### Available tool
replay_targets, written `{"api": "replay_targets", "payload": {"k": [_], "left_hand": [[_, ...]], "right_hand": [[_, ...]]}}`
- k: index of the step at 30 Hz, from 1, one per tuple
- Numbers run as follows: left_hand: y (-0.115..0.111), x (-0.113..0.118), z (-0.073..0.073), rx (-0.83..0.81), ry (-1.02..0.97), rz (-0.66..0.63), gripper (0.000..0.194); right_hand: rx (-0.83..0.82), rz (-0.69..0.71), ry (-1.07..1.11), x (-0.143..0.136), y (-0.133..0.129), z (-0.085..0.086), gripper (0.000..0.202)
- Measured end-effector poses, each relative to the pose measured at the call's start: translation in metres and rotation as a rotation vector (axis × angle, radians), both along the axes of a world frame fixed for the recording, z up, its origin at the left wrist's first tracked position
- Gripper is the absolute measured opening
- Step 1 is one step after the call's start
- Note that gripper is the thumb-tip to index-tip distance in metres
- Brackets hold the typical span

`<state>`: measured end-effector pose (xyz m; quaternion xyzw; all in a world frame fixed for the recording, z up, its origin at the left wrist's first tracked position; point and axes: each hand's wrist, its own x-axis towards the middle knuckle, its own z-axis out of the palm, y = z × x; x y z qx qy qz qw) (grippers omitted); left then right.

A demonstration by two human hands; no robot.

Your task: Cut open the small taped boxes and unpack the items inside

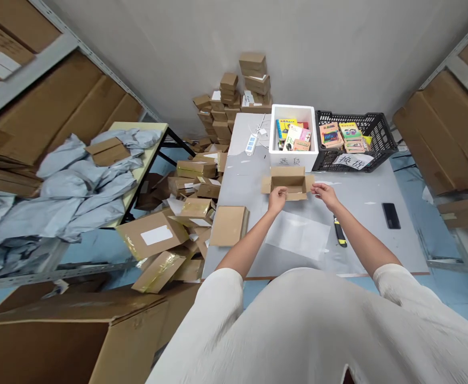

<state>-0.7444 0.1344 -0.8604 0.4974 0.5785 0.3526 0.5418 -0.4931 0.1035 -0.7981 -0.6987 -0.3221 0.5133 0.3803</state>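
Observation:
An open cardboard box (293, 184) with its flaps spread stands on the grey table (237, 181), in front of a white foam bin (298, 159). My left hand (277, 200) is closed at the near left edge of the box, gripping it there. Beside the right flap is my right hand (325, 195), its fingers bent and pinched at the flap's edge. A translucent sheet (298, 234) lies flat nearer to me, and a yellow and black cutter (340, 232) rests under my right forearm.
Books fill the foam bin and a black crate (378, 136) at the back. A closed box (229, 226) lies at left, a phone (391, 215) at right, a power strip (252, 144) at back left. Piled boxes (153, 234) crowd the floor beside the table.

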Motion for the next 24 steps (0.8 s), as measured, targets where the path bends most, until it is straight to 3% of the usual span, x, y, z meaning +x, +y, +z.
{"api": "replay_targets", "payload": {"k": [4,8,11,14,20,24], "left_hand": [[-0.041,-0.02,-0.018,-0.095,0.011,-0.025,0.026],[-0.085,-0.034,-0.045,-0.198,0.119,-0.12,0.022],[-0.118,-0.039,-0.066,-0.282,0.186,-0.201,0.03],[-0.145,-0.039,-0.082,-0.337,0.239,-0.225,0.046],[-0.172,-0.019,-0.096,-0.398,0.174,-0.261,0.059],[-0.176,-0.005,-0.09,-0.437,0.026,-0.277,0.046]], "right_hand": [[-0.072,-0.055,0.009,-0.007,-0.048,-0.016,0.026],[-0.231,-0.05,-0.039,-0.016,-0.106,-0.046,0.025],[-0.366,-0.051,-0.24,-0.023,-0.149,-0.071,0.021],[-0.399,-0.085,-0.384,-0.032,-0.18,-0.091,0.019],[-0.394,-0.03,-0.393,-0.074,-0.191,-0.108,0.031],[-0.345,0.029,-0.109,-0.109,-0.181,-0.102,0.031]]}}
